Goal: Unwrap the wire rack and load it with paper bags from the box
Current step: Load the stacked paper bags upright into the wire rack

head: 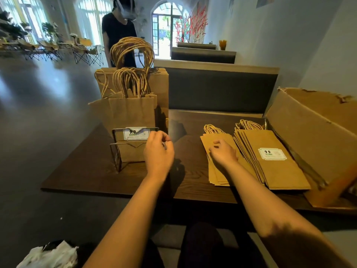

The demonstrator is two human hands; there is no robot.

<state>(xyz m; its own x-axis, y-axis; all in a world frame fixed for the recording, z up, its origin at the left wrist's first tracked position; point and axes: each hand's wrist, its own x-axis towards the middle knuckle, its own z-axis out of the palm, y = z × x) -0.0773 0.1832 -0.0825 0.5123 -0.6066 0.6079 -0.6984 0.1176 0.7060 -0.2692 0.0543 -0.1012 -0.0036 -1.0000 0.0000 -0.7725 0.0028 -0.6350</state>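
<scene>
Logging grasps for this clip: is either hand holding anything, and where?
Left hand: nothing, fingers loosely curled beside the rack. Right hand rests on a flat bag; grip unclear.

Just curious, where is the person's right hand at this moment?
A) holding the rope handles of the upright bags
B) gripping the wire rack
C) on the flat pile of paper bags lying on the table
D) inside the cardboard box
C: the right hand rests on the flat paper bags on the table, apart from the wire rack.
</scene>
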